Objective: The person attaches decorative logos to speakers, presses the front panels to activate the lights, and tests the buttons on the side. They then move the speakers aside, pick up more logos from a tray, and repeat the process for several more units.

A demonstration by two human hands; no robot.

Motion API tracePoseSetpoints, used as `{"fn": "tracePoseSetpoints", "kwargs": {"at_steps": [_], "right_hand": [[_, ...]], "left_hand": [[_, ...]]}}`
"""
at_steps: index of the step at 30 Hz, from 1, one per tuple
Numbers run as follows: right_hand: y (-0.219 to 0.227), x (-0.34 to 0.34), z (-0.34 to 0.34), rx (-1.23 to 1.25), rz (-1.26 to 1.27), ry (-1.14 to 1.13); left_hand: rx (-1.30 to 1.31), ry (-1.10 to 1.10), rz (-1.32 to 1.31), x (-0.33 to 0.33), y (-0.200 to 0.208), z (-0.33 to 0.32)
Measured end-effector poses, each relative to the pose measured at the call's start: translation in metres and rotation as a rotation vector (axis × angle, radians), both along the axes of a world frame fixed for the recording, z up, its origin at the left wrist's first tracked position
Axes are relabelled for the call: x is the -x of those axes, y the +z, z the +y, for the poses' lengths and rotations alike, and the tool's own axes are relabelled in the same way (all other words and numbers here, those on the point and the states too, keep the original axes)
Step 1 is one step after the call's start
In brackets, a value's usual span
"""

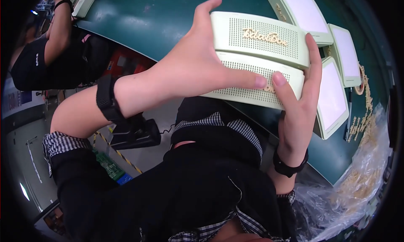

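Two pale green speaker-like boxes with dotted grilles are held one against the other above the near edge of the table. The upper box (235,42) carries a raised cream script piece on its grille. On the lower box (257,66), a similar piece is mostly hidden by my thumbs. My left hand (195,63) grips the pair from the left, its thumb lying across the lower front and its fingers at the upper left corner. From the right, my right hand (301,92) closes round their ends, with the thumb on the lower box and a finger along the upper one's side.
On the green table (143,17), several pale green boxes with white faces (332,94) lie to the right. Beside them are a dark pen (349,120), loose cream script pieces (367,94) and a clear plastic bag (357,191). Another person's arm (62,29) is at the far left.
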State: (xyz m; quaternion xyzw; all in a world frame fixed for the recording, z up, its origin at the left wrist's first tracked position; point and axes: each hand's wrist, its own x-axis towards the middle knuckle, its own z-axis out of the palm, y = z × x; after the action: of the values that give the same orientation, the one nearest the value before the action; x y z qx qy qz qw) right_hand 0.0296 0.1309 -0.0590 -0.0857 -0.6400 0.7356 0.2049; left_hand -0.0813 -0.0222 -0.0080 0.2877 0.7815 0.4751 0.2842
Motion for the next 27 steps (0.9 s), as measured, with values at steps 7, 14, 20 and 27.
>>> {"fn": "tracePoseSetpoints", "kwargs": {"at_steps": [7,14,20,27], "right_hand": [[-0.013,-0.001,0.006,-0.038,0.082,0.003],[-0.012,-0.014,0.021,-0.285,0.014,0.024],[-0.006,-0.017,0.021,-0.513,0.050,-0.079],[-0.003,-0.053,-0.005,-0.920,0.163,-0.272]], "left_hand": [[-0.076,0.054,-0.081,0.000,-0.022,0.007],[-0.127,-0.100,-0.290,0.002,-0.013,0.000],[-0.056,-0.204,-0.162,0.026,-0.006,0.009],[0.136,-0.537,0.245,0.067,0.011,0.034]]}}
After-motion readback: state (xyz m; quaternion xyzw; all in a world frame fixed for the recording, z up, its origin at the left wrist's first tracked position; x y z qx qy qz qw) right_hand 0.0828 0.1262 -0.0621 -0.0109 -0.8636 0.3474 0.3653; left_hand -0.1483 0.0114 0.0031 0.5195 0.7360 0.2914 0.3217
